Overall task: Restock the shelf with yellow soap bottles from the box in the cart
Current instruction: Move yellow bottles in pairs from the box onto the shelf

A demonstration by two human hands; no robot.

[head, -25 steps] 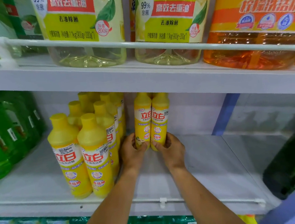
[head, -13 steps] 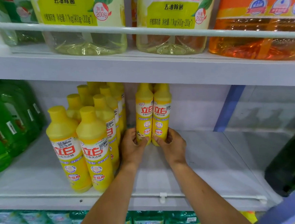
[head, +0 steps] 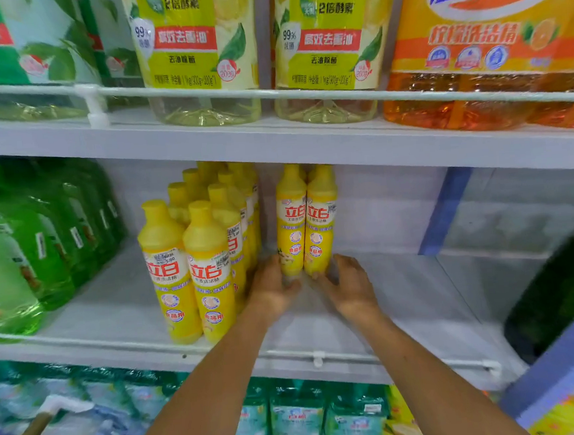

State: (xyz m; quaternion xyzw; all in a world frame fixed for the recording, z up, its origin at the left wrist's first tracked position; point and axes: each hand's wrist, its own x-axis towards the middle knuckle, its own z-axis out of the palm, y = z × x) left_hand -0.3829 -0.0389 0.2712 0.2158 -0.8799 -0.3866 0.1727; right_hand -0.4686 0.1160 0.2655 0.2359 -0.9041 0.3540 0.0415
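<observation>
Two yellow soap bottles [head: 306,222] with red-and-white labels stand upright side by side on the white middle shelf [head: 405,297], near the back. My left hand [head: 272,292] curls round the base of the left bottle. My right hand [head: 351,289] cups the base of the right one, with its fingers loose beside it. Both hands are blurred. A block of several more yellow soap bottles [head: 199,258] stands just left of my left hand. The box and cart are out of sight.
Green bottles [head: 34,251] fill the shelf's left end and a dark green bottle [head: 559,292] sits at the right. Large refill bags and an orange jug [head: 492,50] stand on the shelf above behind a rail [head: 269,93]. Wrapped packs [head: 328,416] lie below.
The two bottles have been pushed further back on the shelf and stand still. My hands have slid down to their bases and loosened, the right hand most.
</observation>
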